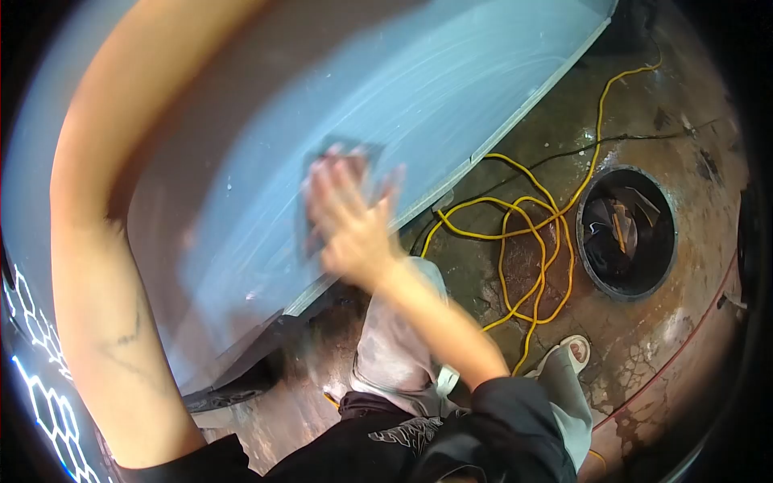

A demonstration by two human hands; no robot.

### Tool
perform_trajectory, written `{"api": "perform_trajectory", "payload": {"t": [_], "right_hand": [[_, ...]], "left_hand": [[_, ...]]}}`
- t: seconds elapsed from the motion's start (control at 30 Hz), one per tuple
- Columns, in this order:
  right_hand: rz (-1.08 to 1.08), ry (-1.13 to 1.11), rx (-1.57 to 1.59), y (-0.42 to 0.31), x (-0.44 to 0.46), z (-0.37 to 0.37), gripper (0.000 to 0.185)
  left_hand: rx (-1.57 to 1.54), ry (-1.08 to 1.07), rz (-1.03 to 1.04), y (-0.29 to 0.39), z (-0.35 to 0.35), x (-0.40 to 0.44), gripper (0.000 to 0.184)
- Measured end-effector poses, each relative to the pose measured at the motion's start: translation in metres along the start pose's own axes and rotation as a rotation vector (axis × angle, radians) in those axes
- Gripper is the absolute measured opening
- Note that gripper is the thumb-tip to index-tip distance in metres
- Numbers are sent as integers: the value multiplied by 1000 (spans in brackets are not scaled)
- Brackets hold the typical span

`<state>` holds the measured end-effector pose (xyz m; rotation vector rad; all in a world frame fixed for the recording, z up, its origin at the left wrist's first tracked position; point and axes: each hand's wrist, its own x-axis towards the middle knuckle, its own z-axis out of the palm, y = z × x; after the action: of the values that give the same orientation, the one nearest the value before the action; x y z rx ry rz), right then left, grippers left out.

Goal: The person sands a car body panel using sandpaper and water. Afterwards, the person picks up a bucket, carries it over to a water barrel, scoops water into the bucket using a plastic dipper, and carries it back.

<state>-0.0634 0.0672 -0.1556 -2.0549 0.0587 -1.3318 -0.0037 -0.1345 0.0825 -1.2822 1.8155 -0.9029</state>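
Note:
My right hand (352, 217) lies with fingers stretched over a dark sanding pad (308, 241), pressing it against a large blue-grey car panel (266, 193). Hand and pad are smeared by motion, so the pad's exact shape is unclear. Pale, curved streaks (419, 105) cover the panel around and above the hand. My left arm (113, 266) reaches up along the left side, over the panel, and leaves the picture at the top. The left hand itself is out of view.
A yellow cord (555, 217) lies looped on the stained, wet-looking floor (644, 354), right of the panel's edge (531, 101). Beyond it stands a round black bucket (584, 241) with scraps inside. A thin red line (684, 342) crosses the floor. My shoe (576, 354) is near the cord.

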Motion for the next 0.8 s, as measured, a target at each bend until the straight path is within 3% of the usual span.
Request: {"api": "perform_trajectory", "payload": {"t": [0.1,0.2,0.3,0.37,0.43,0.5,0.57,0.67,0.77,0.8], "right_hand": [[561,311,43,137,78,-73,66],[692,381,130,152,74,-74,64],[563,231,112,39,5,-23,77],[525,64,151,11,-25,-3,79],[500,132,51,67,15,-42,78],[634,340,-12,177,78,-84,63],[782,411,124,259,126,-127,59],[736,425,80,233,117,-111,62],[582,296,102,99,54,-55,75],[513,189,145,70,32,-47,76]], "left_hand": [[-23,-79,125,6,8,3,59],[-17,-142,225,12,13,7,60],[14,-181,170,13,10,10,61],[24,-219,10,11,2,18,59],[61,-144,-54,3,9,27,58],[96,-76,-133,-3,13,31,57],[117,-55,-168,-7,15,35,55],[104,-90,-194,-1,6,41,54],[141,-224,-194,-2,2,47,56],[106,-90,-181,-3,15,41,54]]}}
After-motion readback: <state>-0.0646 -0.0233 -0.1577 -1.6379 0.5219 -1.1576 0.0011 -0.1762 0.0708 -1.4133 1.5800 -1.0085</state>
